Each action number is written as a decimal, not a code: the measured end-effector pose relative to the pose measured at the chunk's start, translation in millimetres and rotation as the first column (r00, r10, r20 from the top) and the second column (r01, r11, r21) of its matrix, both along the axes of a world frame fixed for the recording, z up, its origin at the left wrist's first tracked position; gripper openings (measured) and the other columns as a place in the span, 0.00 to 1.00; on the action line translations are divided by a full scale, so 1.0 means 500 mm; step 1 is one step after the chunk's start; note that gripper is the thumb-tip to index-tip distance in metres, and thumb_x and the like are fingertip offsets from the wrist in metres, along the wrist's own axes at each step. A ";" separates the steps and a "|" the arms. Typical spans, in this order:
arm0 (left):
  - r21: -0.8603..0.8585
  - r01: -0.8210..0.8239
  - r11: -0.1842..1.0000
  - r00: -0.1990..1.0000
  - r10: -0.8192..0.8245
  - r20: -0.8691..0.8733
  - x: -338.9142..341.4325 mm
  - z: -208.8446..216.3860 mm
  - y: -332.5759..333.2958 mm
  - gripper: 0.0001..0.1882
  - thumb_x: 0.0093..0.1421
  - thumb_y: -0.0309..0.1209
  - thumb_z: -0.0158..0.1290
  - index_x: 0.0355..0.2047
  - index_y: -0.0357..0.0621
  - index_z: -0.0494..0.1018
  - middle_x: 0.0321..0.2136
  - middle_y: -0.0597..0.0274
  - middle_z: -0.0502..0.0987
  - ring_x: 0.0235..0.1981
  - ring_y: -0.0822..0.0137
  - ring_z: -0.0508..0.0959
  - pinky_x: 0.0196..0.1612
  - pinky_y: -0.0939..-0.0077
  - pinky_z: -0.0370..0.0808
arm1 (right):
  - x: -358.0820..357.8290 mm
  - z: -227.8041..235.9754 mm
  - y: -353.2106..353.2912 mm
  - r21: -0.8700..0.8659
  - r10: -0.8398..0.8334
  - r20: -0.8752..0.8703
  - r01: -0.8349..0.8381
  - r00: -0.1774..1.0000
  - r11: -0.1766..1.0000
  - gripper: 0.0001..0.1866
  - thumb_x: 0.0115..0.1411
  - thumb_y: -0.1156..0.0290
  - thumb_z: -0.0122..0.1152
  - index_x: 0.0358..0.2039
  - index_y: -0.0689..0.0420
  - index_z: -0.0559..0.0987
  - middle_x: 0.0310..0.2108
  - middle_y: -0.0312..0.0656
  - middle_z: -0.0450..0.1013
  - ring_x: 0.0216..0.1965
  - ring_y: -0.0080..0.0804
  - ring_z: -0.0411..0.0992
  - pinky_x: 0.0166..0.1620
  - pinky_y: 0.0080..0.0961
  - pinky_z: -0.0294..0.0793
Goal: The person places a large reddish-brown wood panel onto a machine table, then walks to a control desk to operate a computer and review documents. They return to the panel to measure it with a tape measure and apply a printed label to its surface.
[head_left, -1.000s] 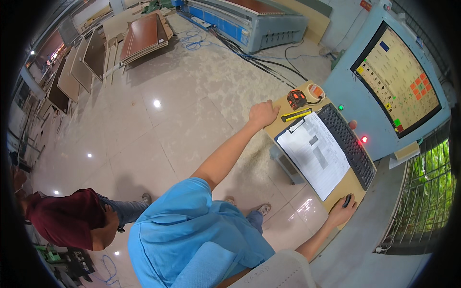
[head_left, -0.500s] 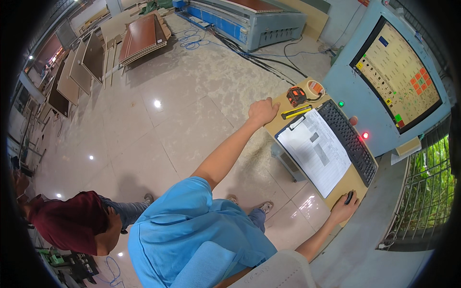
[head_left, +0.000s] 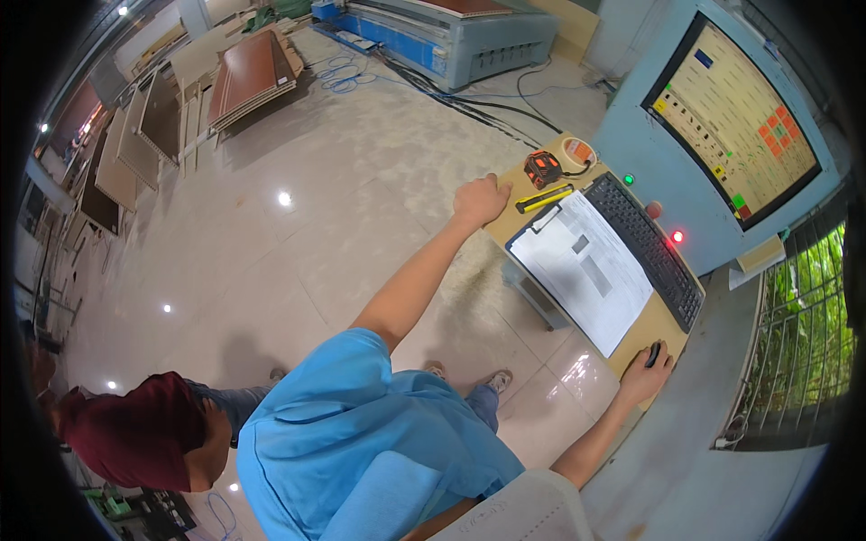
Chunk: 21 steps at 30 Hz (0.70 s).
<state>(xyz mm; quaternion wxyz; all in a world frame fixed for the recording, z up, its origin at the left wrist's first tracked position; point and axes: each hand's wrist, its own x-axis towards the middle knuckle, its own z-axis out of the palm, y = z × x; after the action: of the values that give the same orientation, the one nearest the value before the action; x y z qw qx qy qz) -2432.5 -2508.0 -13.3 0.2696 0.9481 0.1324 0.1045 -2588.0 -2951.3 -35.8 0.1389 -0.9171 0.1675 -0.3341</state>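
Two hands on desk (head_left: 651, 317), keyboard (head_left: 646, 248), paper sheet (head_left: 582, 267), tape measure (head_left: 542, 168) between

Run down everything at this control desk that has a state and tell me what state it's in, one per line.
Monitor: on, showing a grid of coloured blocks.
Green lamp: lit.
Red lamp: lit.
Left hand: resting on the desk edge, holding nothing.
Right hand: resting on the mouse.
Paper sheet: lying flat beside the keyboard.
Yellow utility knife: lying flat.
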 end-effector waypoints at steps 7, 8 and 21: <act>0.011 -0.003 1.000 0.999 0.003 -0.043 0.000 0.005 -0.001 0.29 0.67 0.54 0.42 0.42 0.39 0.77 0.33 0.44 0.83 0.38 0.46 0.83 0.42 0.51 0.78 | -0.003 0.003 0.003 0.030 0.009 0.007 -0.009 1.000 1.000 0.23 0.61 0.65 0.56 0.58 0.52 0.75 0.59 0.63 0.65 0.59 0.61 0.65 0.59 0.47 0.68; 0.022 -0.005 1.000 0.999 0.006 -0.048 0.000 0.006 -0.001 0.29 0.67 0.54 0.42 0.42 0.39 0.77 0.33 0.44 0.83 0.38 0.46 0.83 0.42 0.51 0.78 | -0.003 0.004 0.004 0.011 0.014 0.014 -0.014 1.000 1.000 0.23 0.61 0.65 0.56 0.58 0.53 0.75 0.59 0.63 0.65 0.59 0.61 0.65 0.59 0.47 0.68; 0.033 -0.011 0.999 0.999 0.012 -0.031 0.010 -0.006 0.002 0.29 0.67 0.54 0.42 0.44 0.40 0.76 0.37 0.40 0.82 0.41 0.42 0.82 0.46 0.48 0.77 | 0.001 -0.003 0.008 0.073 0.002 0.086 -0.008 0.996 0.997 0.22 0.58 0.70 0.61 0.55 0.51 0.77 0.58 0.58 0.67 0.56 0.57 0.68 0.57 0.43 0.70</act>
<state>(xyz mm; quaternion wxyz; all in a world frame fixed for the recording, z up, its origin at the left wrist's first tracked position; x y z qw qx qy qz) -2427.4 -2506.9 -16.2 0.2514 0.9531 0.1402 0.0935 -2587.4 -2947.4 -37.1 0.1803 -0.8966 0.1712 -0.3664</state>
